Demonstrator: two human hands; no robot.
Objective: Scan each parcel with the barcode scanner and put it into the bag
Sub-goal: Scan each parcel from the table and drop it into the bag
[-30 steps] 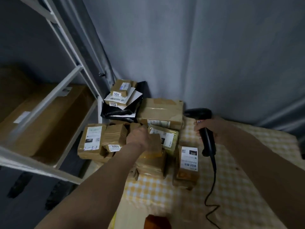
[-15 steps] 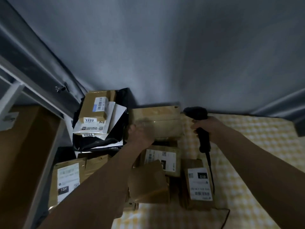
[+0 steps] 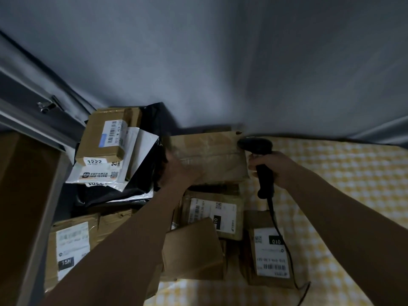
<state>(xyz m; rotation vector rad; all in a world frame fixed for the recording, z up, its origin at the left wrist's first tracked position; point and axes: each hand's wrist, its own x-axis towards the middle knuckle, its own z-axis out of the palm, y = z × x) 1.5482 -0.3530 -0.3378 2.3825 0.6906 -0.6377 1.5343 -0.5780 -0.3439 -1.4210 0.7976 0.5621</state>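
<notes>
My left hand (image 3: 180, 171) grips the left end of a large brown cardboard parcel (image 3: 212, 157) at the back of the pile, against the grey curtain. My right hand (image 3: 273, 166) holds the black barcode scanner (image 3: 258, 155) by its handle just right of that parcel, head pointing left toward it; its cable trails down over the table. In front lie more brown parcels: one with a white label (image 3: 213, 214), a plain one (image 3: 192, 248) and one marked 010 (image 3: 270, 252). No bag is clearly visible.
To the left, a box marked 1222 (image 3: 101, 138) sits on white and black mailers (image 3: 114, 173). A parcel marked 15H (image 3: 70, 248) lies at lower left beside a grey shelf frame (image 3: 33, 217). A yellow checked cloth (image 3: 342, 184) covers the table at right.
My left hand moved from the front parcels up to the large back parcel and took hold of it. The view tilted down and closer. The scanner stayed in my right hand.
</notes>
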